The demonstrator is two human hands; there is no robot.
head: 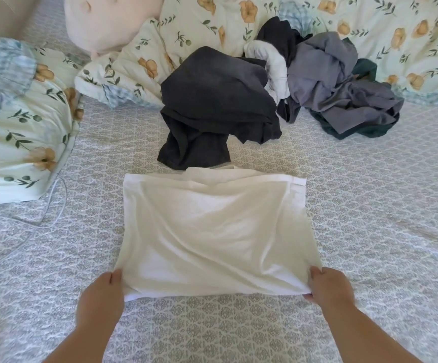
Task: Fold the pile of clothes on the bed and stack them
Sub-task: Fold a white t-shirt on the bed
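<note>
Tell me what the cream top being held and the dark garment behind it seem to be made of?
Cream top: thin, soft knit, probably cotton jersey; matte, slightly see-through, draping in gentle folds. Dark garment: heavier charcoal cloth with a faintly fuzzy matte face, maybe fleece or thick cotton; fibre cannot be confirmed.

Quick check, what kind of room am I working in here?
Most likely a bedroom: the hands work on a bed with a patterned sheet, a floral quilt bunched behind, and a floral pillow at the left.

Two bare forearms and hands

The left hand [102, 292] and right hand [328, 286] wear no rings, watch or gloves; both forearms are bare, no sleeve showing.
</note>
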